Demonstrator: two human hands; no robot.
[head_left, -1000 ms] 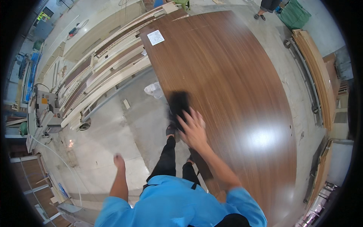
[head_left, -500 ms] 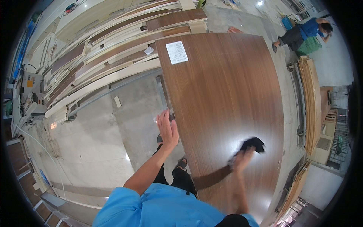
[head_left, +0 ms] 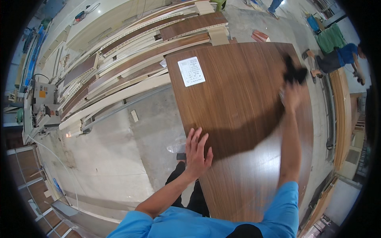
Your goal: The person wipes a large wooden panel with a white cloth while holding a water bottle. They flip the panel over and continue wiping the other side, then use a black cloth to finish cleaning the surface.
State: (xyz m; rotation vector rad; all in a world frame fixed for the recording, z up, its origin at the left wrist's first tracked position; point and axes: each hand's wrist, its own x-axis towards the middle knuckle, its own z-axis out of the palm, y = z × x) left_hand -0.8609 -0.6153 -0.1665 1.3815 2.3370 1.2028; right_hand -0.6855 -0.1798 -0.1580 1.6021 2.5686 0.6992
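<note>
A large brown wood-grain panel (head_left: 238, 103) lies flat in front of me, with a white printed sheet (head_left: 191, 71) on its far left corner. My right hand (head_left: 293, 96) reaches far over the panel's right side, closed on a black cloth (head_left: 295, 74) blurred by motion. Beneath that arm a dark shadow falls across the wood. At the panel's left edge my left hand (head_left: 197, 154) rests with fingers spread, its fingertips on the surface and nothing in its grasp.
Long brown and cream boards (head_left: 131, 55) are stacked at the back left. A grey machine box (head_left: 43, 93) stands far left. At right, a co-worker in blue (head_left: 345, 55) is near upright stacked sheets (head_left: 340, 115). A clear plastic scrap (head_left: 176, 144) lies left of the panel.
My right hand has swept the cloth away from me, toward the panel's far right. My left hand has shifted from beside the edge onto the surface. The co-worker has moved nearer.
</note>
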